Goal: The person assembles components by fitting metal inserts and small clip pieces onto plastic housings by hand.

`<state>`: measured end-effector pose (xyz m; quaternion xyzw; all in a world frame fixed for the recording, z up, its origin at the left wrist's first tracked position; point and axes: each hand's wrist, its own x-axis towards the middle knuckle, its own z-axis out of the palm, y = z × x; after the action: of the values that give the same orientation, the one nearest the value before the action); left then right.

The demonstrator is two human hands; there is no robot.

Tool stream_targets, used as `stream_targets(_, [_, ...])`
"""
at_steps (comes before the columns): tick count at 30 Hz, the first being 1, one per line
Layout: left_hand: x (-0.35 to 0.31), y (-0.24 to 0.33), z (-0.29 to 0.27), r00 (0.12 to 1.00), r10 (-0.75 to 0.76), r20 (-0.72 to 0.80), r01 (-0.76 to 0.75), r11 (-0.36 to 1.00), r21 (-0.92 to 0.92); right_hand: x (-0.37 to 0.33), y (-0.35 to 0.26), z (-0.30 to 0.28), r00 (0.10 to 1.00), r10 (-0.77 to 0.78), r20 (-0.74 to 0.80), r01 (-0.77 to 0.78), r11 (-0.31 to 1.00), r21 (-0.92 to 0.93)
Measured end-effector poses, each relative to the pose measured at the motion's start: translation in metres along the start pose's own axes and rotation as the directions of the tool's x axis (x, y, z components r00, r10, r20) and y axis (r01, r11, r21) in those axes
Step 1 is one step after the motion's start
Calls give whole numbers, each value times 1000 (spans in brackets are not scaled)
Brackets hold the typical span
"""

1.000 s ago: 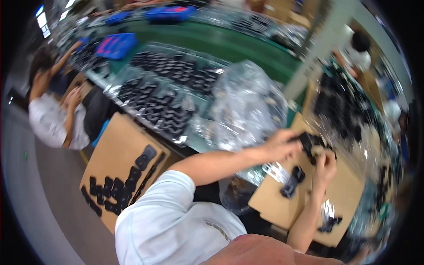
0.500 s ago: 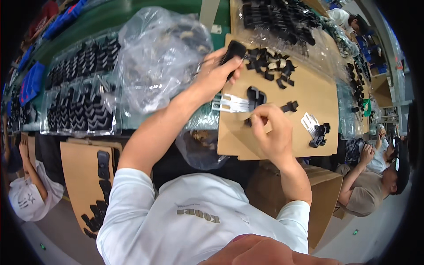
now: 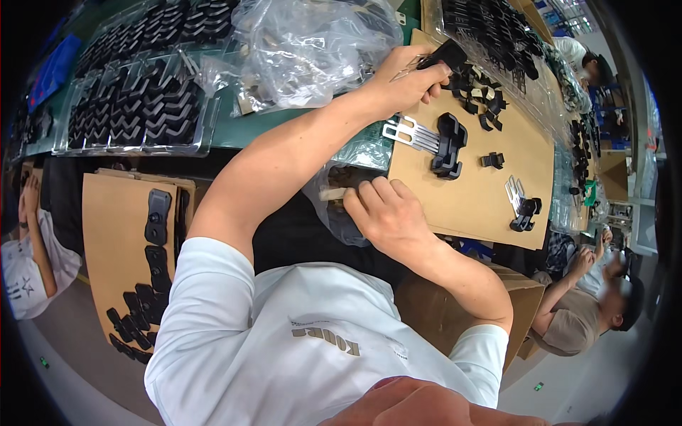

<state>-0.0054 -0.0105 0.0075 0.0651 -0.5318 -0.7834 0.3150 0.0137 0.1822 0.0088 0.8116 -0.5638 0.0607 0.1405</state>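
My left hand (image 3: 408,79) grips a black plastic part (image 3: 446,55) with thin metal prongs by my fingers, above the far edge of the cardboard sheet (image 3: 490,206). Closer to me, my right hand (image 3: 387,213) pinches a small pale strip (image 3: 332,194) over a clear plastic bag (image 3: 341,221) hanging at the table's front edge. A black clip-like part with a slotted metal plate (image 3: 447,145) lies on the cardboard between the hands' right sides. A smaller black piece (image 3: 491,160) and another black part with metal prongs (image 3: 526,213) lie farther right.
Small black and tan pieces (image 3: 486,103) are scattered on the cardboard. A large clear bag (image 3: 312,57) and trays of black angled parts (image 3: 135,106) cover the left side. Below stand a board with black parts (image 3: 158,216) and a cardboard box (image 3: 455,298). Several people are nearby.
My right hand has moved left off the cardboard to the hanging bag, and a pale strip now shows in its fingers. My left hand still holds the black part. The view has shifted.
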Motion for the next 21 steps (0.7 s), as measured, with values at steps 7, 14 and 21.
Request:
stream_targets(7, [2,-5,-1,1000,1,13,-1,1000,28,-2,5,-3,999,22,27,-24,997,78])
stream_targets(14, [-1,1,2,995,-84,54,85,996,-28,-14,50,-49,897,397,-192,-294,863,412])
stream_targets(21, [-3,6,4,975,-190,114,199,977,-78,-12,119,-43,557,785,-271,-523,585,620])
